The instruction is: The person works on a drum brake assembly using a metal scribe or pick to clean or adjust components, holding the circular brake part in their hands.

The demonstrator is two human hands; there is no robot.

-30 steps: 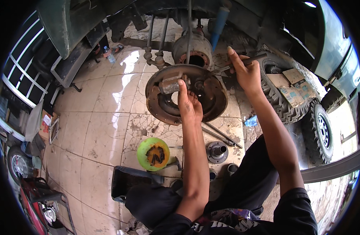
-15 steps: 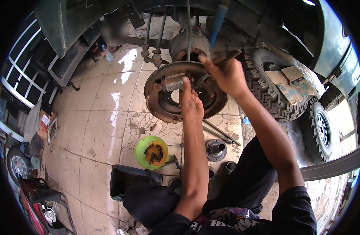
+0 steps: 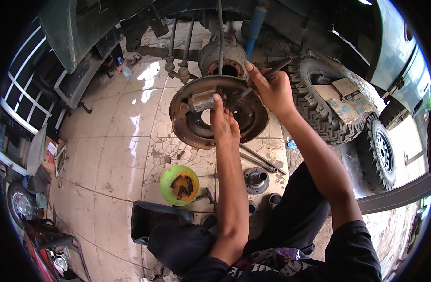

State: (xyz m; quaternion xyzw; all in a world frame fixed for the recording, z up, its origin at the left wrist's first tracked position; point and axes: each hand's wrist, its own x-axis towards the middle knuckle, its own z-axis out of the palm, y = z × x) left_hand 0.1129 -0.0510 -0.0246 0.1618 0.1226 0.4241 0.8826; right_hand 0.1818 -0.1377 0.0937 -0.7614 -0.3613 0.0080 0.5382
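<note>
A rusty round brake backing plate point(image 3: 257, 123) stands tilted in front of me, below the axle end. My left hand point(image 3: 226, 124) reaches over its face, closed, with the thumb along the end of a rusty metal cylinder point(image 3: 202, 101). At the plate's upper right, my right hand point(image 3: 275, 90) is closed around a dark rod-shaped metal tool point(image 3: 280, 66). The tool slants down to the left, its lower end near the middle of the plate. Whether that tip touches anything cannot be made out. My left fingers partly hide the plate's centre.
A green bowl point(image 3: 165, 183) with orange liquid and dark pieces sits on the tiles. Near it are a hammer point(image 3: 203, 195), a black bin point(image 3: 136, 221), a flanged hub point(image 3: 257, 181) and metal rods point(image 3: 262, 159). Large tyres point(image 3: 314, 113) lie right; the axle point(image 3: 220, 54) is beyond.
The view has shifted slightly, so the plate and axle appear a little further left. Both hands keep their holds, and the tool's slant has changed slightly.
</note>
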